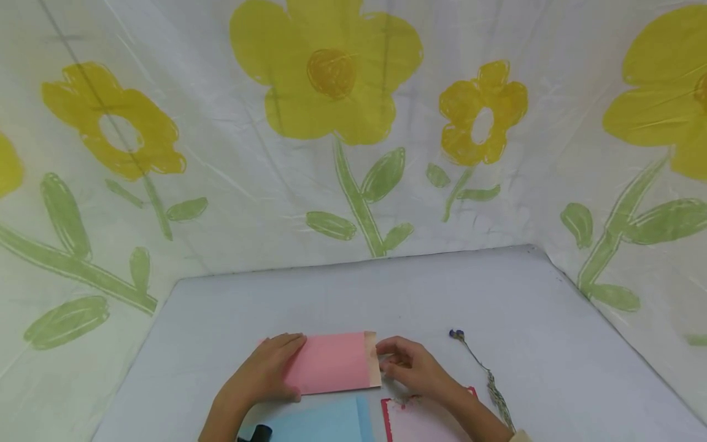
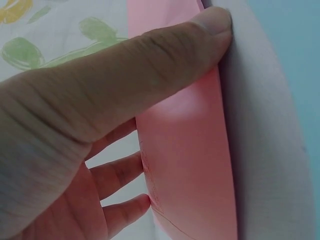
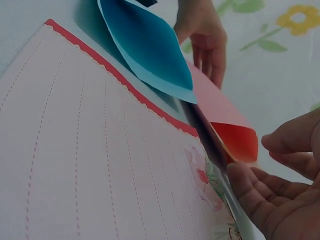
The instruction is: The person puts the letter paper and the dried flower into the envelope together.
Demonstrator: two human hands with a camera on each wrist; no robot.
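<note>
A pink envelope (image 1: 331,362) lies crosswise before me, its mouth with a beige flap facing right. My left hand (image 1: 270,368) grips its left end, thumb (image 2: 185,55) along the near edge and fingers at the far edge. My right hand (image 1: 411,363) is at the mouth. In the right wrist view, one fingertip (image 3: 237,172) meets the flap side while another stands just off the opposite edge. The mouth gapes, showing a red-orange inside (image 3: 237,142). Nearer me is a light blue envelope (image 1: 320,423), its mouth also gaping in the right wrist view.
Lined pink letter paper (image 1: 422,420) with a red border lies under my right forearm. A dried stem with a purple flower (image 1: 457,334) lies at the right. The white table (image 1: 265,301) ends at a hanging cloth (image 1: 232,233) printed with yellow flowers.
</note>
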